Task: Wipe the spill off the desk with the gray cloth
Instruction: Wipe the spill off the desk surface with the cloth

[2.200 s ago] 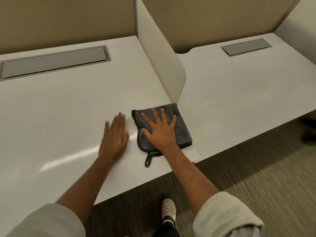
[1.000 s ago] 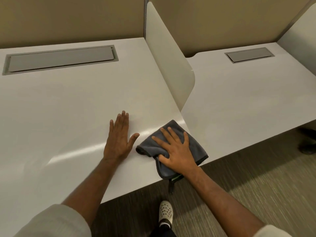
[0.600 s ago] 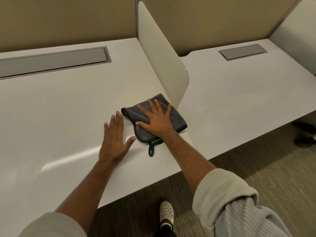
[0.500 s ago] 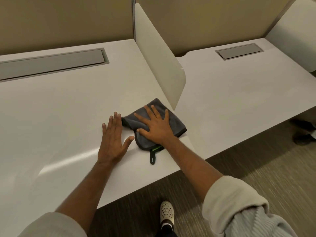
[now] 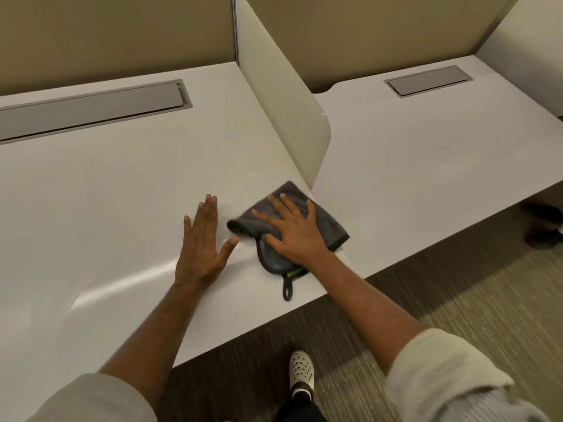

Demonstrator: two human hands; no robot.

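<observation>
Head view: the gray cloth (image 5: 307, 222) lies folded on the white surface (image 5: 106, 193) at centre frame, just below the foot of the divider (image 5: 283, 108) and near the front edge. Its black loop (image 5: 287, 289) trails toward that edge. The right hand (image 5: 294, 231) presses flat on the cloth, fingers spread, nothing clenched. The left hand (image 5: 202, 242) rests flat on the bare surface just left of the cloth, fingers extended, thumb out, holding nothing. A faint sheen beside the thumb may be wetness; blur leaves it unclear. A shoe (image 5: 301, 370) shows at the bottom.
</observation>
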